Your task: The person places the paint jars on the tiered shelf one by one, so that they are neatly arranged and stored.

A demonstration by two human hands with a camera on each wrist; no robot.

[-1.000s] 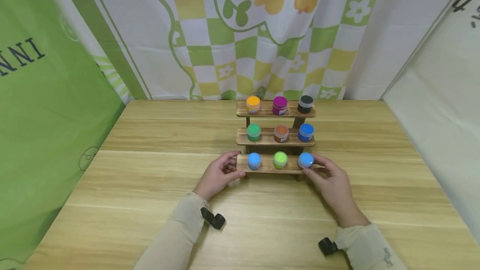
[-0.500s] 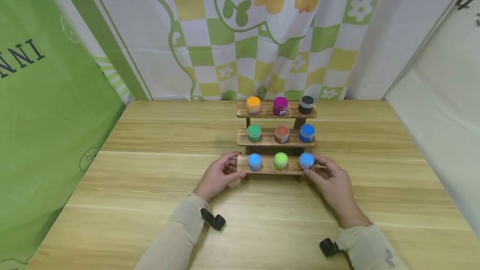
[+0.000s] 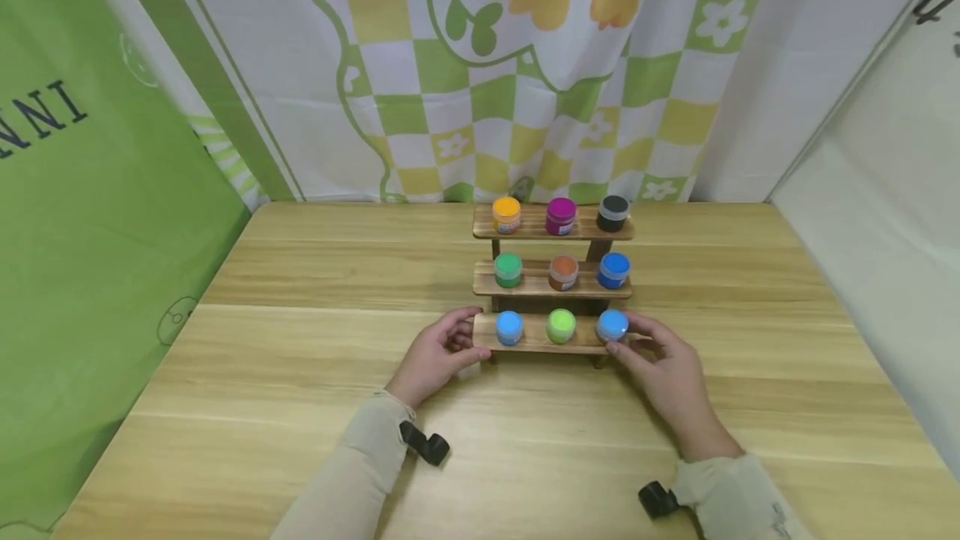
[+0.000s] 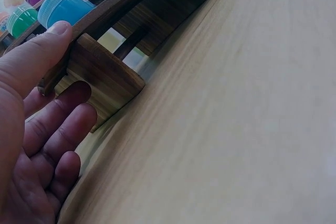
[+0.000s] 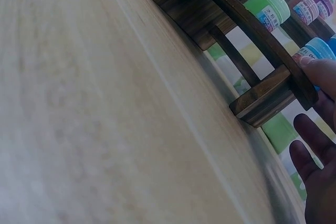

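A three-tier wooden display stand (image 3: 535, 336) bears small paint jars in three rows. On its lowest shelf are a light-blue jar (image 3: 509, 327), a lime-green jar (image 3: 560, 326) and another blue jar (image 3: 612, 326). My left hand (image 3: 435, 354) grips the left end of that shelf, thumb at the front edge, its lower fingers loosely bent beside the stand's leg (image 4: 105, 77). At the right end my right hand (image 3: 669, 377) holds the shelf between thumb and forefinger, close against the blue jar. The forefinger's contact is partly hidden.
Green, brown and dark-blue jars (image 3: 613, 271) stand on the middle shelf; orange, purple and black jars (image 3: 612, 213) are on top. A patterned curtain (image 3: 495, 107) hangs behind the wooden table (image 3: 337, 273). Green cloth (image 3: 97, 232) borders the left side, pale cloth (image 3: 892, 190) the right.
Both hands keep their places on the stand, and the jars stay put. Only a slight shift of the whole head view shows.
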